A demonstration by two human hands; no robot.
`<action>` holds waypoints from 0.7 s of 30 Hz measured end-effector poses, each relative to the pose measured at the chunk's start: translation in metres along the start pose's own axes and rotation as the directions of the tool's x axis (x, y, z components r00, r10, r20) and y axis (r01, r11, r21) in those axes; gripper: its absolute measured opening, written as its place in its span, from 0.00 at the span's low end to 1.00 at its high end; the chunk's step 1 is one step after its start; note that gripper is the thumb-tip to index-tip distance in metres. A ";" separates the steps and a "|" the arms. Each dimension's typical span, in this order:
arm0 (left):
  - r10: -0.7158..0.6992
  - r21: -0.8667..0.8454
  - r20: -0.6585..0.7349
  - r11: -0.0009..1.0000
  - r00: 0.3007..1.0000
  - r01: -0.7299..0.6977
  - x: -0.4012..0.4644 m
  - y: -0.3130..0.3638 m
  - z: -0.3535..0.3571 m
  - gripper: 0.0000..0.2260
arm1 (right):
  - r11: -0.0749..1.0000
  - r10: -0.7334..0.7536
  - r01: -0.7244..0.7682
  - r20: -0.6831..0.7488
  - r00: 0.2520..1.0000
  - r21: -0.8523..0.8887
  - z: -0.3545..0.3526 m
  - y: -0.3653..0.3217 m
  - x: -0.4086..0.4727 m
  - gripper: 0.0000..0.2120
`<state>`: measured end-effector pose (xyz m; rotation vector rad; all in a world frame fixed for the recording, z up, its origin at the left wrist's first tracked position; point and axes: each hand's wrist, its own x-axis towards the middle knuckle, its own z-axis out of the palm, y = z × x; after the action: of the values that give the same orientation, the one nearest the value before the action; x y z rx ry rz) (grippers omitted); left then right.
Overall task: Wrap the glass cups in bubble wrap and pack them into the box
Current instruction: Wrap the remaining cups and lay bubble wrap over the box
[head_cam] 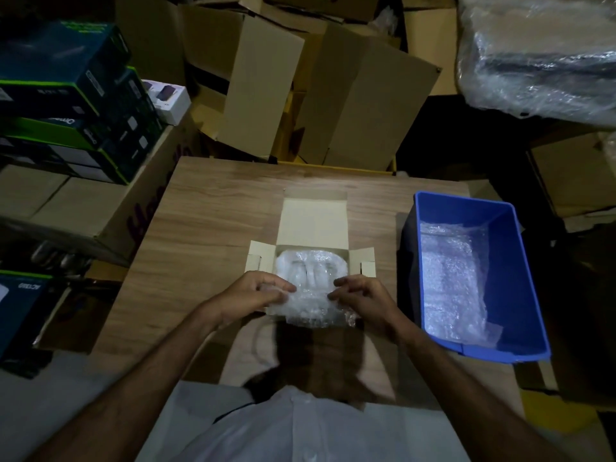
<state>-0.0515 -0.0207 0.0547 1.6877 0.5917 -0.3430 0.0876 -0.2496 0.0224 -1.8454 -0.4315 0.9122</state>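
A small white cardboard box (311,221) stands open in the middle of the wooden table (206,228), its lid flap folded away from me and side flaps spread. Inside it lies a bundle of bubble wrap (311,266); pale shapes show through it, but I cannot tell how many cups it holds. The near end of the wrap (316,311) hangs over the box's front edge. My left hand (256,295) pinches the wrap at its left side. My right hand (361,298) pinches it at the right, fingers curled on the sheet.
A blue plastic bin (520,261) sits at the table's right with loose bubble wrap (453,278) inside. Flattened and open cardboard boxes (333,95) crowd the far side. Stacked product boxes (73,101) stand at the left. A plastic-wrapped bundle (540,55) lies top right.
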 end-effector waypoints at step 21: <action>0.206 0.883 0.056 0.447 0.977 -0.145 0.025 -0.012 0.021 0.05 | 0.340 -0.108 0.370 0.355 0.929 -0.865 0.012 0.011 0.018 0.14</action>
<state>-0.0360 -0.0348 0.0273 2.7826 0.2410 -0.4994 0.0887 -0.2356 0.0027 -2.5597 -1.6337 0.6931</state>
